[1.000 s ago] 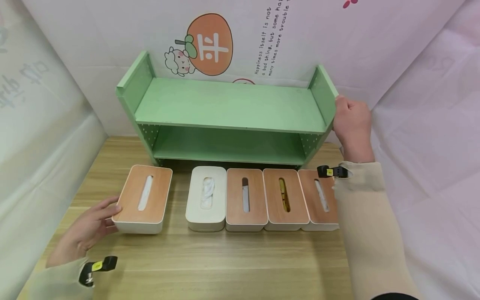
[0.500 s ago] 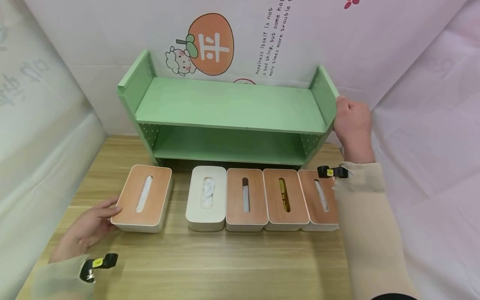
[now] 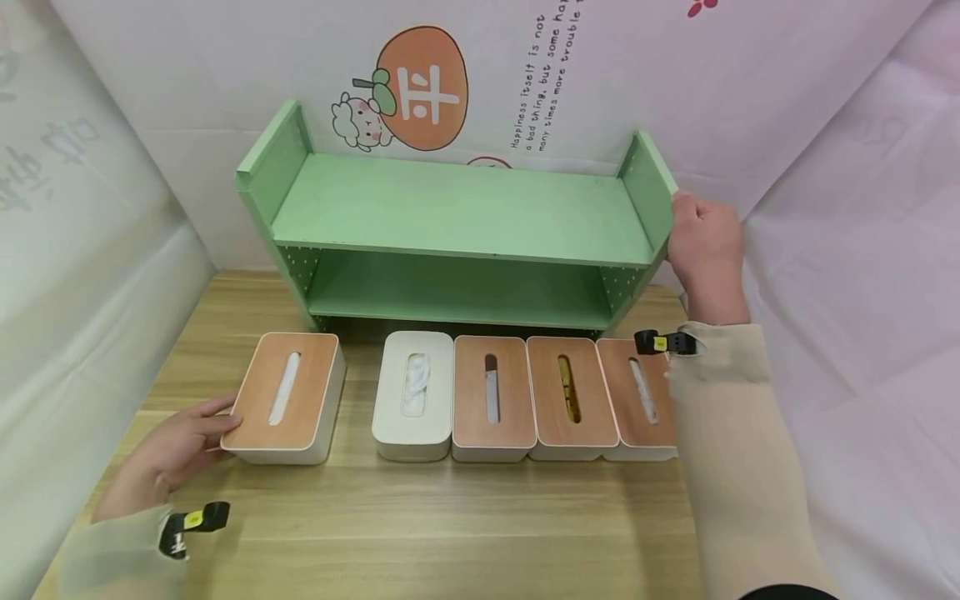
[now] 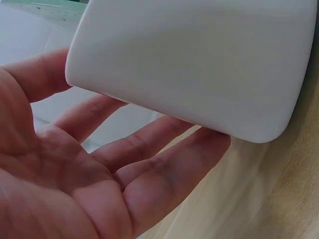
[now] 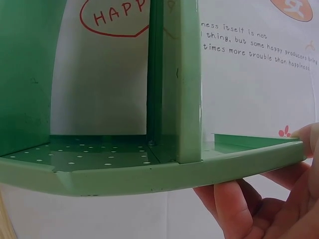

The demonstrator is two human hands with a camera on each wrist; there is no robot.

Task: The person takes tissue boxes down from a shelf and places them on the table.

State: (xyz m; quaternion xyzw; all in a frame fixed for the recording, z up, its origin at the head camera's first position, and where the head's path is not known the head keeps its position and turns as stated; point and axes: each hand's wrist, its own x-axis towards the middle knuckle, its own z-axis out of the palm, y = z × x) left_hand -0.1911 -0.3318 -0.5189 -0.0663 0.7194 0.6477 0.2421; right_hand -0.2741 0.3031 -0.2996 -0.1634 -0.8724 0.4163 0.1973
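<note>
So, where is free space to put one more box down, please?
Both boards of the green shelf are bare. The table is bare in front of the boxes, and between the left box and the white box. The four boxes on the right stand packed side by side.

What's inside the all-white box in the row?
Through the slot in the lid of the all-white plastic tissue box you can see crumpled white tissue. The lid covers the rest, so how much tissue is inside cannot be seen.
</note>
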